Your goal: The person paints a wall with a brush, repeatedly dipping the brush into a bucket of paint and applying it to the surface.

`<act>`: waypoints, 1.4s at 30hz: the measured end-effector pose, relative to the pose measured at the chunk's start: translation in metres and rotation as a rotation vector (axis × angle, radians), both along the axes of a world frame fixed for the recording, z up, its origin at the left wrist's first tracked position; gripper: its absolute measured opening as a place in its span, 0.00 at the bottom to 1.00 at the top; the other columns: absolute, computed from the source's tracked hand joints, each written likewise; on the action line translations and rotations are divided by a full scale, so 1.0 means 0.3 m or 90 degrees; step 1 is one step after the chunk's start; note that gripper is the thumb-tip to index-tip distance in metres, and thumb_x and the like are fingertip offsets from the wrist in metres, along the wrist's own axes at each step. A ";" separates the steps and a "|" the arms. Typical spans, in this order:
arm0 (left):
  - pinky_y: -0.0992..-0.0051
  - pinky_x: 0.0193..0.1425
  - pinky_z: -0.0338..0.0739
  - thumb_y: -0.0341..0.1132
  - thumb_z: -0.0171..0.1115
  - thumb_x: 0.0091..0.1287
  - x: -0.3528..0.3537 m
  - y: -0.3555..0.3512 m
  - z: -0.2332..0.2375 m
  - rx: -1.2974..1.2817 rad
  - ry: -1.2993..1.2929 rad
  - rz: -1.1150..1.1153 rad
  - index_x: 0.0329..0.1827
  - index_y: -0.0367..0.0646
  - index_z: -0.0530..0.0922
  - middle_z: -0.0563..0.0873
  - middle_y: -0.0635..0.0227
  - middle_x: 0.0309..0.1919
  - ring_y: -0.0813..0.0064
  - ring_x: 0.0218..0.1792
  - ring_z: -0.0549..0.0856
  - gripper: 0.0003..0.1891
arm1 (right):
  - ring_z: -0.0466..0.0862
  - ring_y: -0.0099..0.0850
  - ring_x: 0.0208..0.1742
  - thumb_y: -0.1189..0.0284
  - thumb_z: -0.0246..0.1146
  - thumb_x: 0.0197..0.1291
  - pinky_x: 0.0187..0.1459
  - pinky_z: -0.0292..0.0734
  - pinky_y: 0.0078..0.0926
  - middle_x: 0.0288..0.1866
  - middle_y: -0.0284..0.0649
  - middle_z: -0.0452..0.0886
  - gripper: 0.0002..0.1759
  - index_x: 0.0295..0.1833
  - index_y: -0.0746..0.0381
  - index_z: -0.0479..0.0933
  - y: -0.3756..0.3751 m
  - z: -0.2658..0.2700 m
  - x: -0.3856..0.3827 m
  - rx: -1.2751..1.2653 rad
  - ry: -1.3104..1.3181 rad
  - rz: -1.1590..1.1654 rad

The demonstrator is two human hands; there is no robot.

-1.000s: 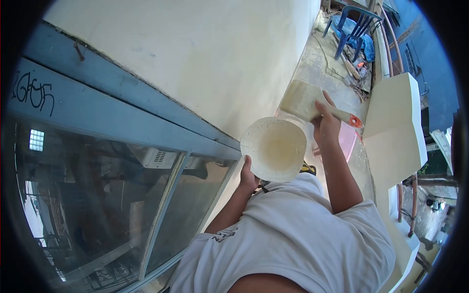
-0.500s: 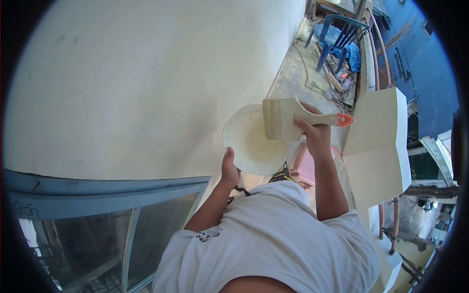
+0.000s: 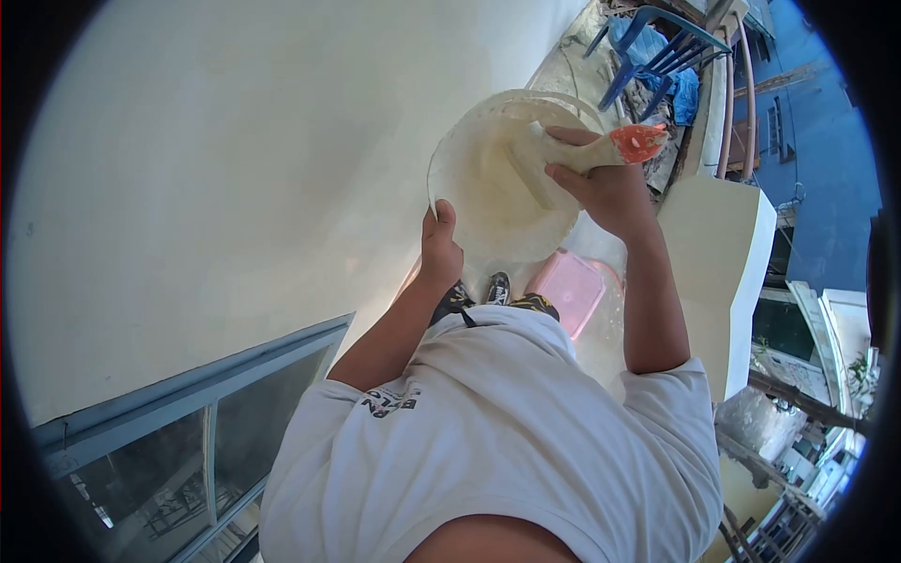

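Note:
My left hand (image 3: pixel 441 246) grips the left rim of a round, whitish paint bucket (image 3: pixel 469 174), thumb over the edge. Pale cream paint coats the inside. In my right hand (image 3: pixel 610 197) is a wide paintbrush (image 3: pixel 593 153), held by its pale handle with a worn orange end. The brush head points down into the bucket, and its bristles are partly hidden by the handle and my fingers. Both hands are closed.
A cream wall (image 3: pixel 235 188) rises on the left, above a blue-grey window frame (image 3: pixel 197 385). By my feet lies a pink plastic container (image 3: pixel 570 289). A blue plastic chair (image 3: pixel 657 56) and debris stand farther along the walkway. A cream parapet (image 3: pixel 709 253) runs along the right.
The brush has gone from lying flat over the bucket's right side to pointing down inside it. Bucket and both hands appear higher in view, and the camera has shifted.

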State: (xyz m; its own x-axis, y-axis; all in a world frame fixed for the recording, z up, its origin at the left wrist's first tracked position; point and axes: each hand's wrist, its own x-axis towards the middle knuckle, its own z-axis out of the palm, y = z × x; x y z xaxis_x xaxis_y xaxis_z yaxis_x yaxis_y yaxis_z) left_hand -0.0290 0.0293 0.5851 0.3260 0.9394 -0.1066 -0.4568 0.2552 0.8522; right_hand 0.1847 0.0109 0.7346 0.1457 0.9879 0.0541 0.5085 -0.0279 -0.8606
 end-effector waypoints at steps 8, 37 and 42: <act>0.75 0.63 0.61 0.49 0.43 0.73 0.179 0.148 0.068 0.056 -0.034 -0.005 0.63 0.34 0.63 0.74 0.62 0.55 0.76 0.56 0.70 0.27 | 0.80 0.45 0.39 0.70 0.68 0.43 0.42 0.75 0.36 0.38 0.48 0.80 0.19 0.44 0.63 0.79 0.246 -0.056 0.088 0.174 -0.232 0.016; 0.69 0.66 0.63 0.58 0.45 0.68 0.651 0.671 -0.009 0.000 0.057 0.132 0.65 0.37 0.60 0.72 0.62 0.60 0.69 0.63 0.68 0.34 | 0.82 0.30 0.33 0.72 0.67 0.46 0.38 0.75 0.26 0.32 0.43 0.82 0.19 0.46 0.66 0.79 0.880 -0.145 0.576 0.000 -0.040 0.077; 0.66 0.67 0.62 0.59 0.42 0.68 0.705 0.667 0.057 -0.086 -0.064 0.149 0.68 0.41 0.57 0.68 0.63 0.64 0.67 0.64 0.69 0.35 | 0.81 0.25 0.31 0.73 0.66 0.47 0.33 0.75 0.22 0.34 0.41 0.82 0.22 0.49 0.72 0.77 0.917 -0.183 0.705 -0.044 0.240 0.080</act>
